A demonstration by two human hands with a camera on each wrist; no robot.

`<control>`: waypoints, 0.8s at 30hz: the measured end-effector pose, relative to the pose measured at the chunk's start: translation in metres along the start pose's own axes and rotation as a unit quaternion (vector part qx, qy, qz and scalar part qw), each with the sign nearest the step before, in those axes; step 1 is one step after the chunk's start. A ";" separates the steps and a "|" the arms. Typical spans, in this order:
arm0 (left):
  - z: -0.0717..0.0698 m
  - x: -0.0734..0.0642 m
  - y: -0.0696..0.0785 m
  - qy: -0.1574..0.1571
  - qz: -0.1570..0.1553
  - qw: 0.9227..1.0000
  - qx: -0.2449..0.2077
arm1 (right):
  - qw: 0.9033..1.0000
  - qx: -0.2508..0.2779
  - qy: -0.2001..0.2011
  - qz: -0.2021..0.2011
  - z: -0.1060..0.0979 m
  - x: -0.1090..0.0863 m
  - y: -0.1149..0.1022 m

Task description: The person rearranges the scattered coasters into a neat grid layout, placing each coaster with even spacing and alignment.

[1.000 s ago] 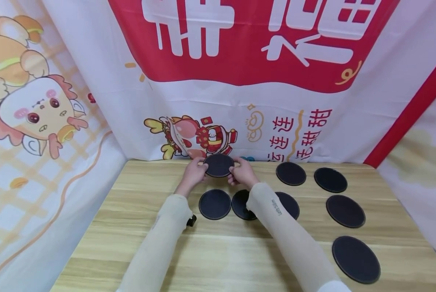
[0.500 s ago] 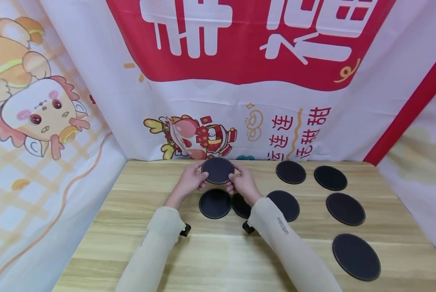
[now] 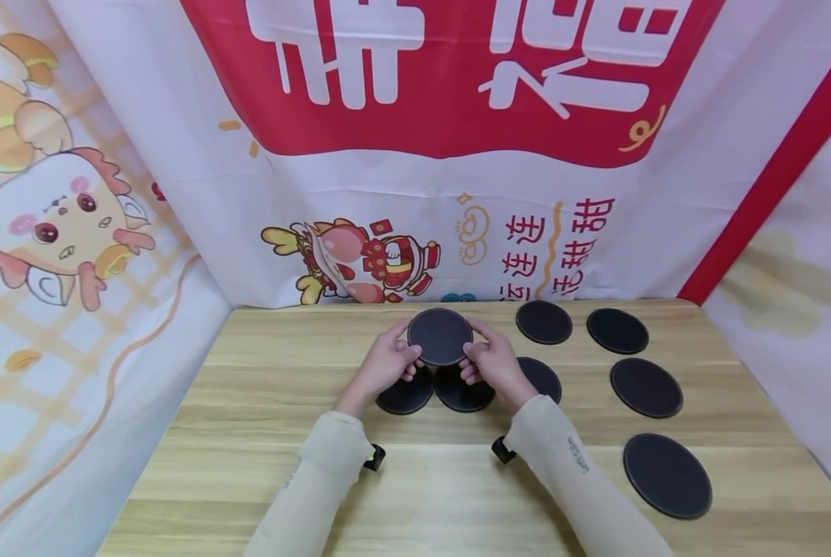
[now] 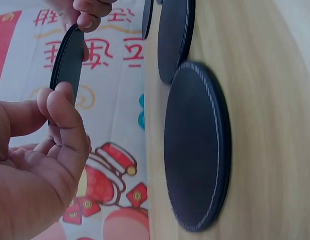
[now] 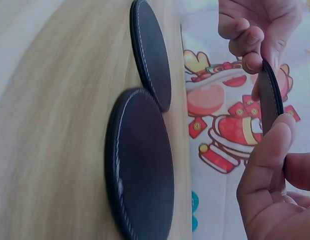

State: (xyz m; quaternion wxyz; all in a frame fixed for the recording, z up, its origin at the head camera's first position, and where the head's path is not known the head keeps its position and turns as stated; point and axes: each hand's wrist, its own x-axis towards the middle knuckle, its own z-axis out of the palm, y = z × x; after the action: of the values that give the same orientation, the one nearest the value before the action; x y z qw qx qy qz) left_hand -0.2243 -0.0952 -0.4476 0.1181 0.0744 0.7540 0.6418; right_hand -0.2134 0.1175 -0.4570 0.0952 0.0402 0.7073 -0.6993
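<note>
A round black coaster point(image 3: 440, 337) with pale edge stitching is held between both hands, raised over the table. My left hand point(image 3: 388, 362) pinches its left edge between thumb and fingers. On the opposite edge my right hand point(image 3: 494, 362) has the same pinch. Seen from the left wrist, the held coaster point(image 4: 69, 70) stands nearly edge-on, apart from the tabletop. Two like coasters lie side by side just below: the left one point(image 3: 403, 396) and the right one point(image 3: 463, 393), each partly hidden by the hands and the held coaster.
More black coasters lie to the right: one point(image 3: 542, 379) partly behind my right hand, two along the back point(image 3: 544, 322), and two nearer me, the closest one point(image 3: 668, 476) at the right. The wooden table point(image 3: 262, 464) ends against a printed cloth backdrop point(image 3: 457, 186).
Both hands have brought the held coaster back from the table's far edge, toward me and a little right. It now overlaps the two coasters below in view. The head view has shifted slightly.
</note>
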 end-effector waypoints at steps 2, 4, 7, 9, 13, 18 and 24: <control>0.005 -0.002 0.000 -0.007 -0.006 1.000 0.003 | 1.000 -0.005 0.000 -0.004 -0.006 -0.004 0.002; 0.010 -0.003 0.000 -0.015 -0.012 1.000 0.006 | 1.000 -0.012 -0.002 -0.009 -0.012 -0.008 0.005; 0.020 -0.005 0.000 -0.029 -0.018 0.999 0.013 | 1.000 -0.017 -0.001 -0.006 -0.022 -0.013 0.009; 0.027 -0.005 0.000 -0.036 -0.019 0.999 0.014 | 1.000 -0.022 0.004 -0.004 -0.029 -0.016 0.011; 0.044 -0.003 0.001 -0.045 -0.019 0.999 0.005 | 1.000 -0.020 0.014 -0.006 -0.044 -0.022 0.013; 0.068 -0.002 0.001 -0.045 -0.018 0.999 0.000 | 1.000 -0.026 0.013 -0.011 -0.066 -0.033 0.016; 0.105 -0.002 0.000 -0.044 -0.031 0.998 -0.018 | 0.999 -0.039 0.009 -0.010 -0.102 -0.050 0.020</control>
State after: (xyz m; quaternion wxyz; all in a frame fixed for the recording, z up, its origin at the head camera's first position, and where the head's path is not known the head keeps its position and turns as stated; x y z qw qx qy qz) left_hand -0.1938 0.0044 -0.4635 0.1724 0.0768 0.7384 0.6475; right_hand -0.1689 0.2235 -0.4666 0.0835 0.0355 0.7350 -0.6719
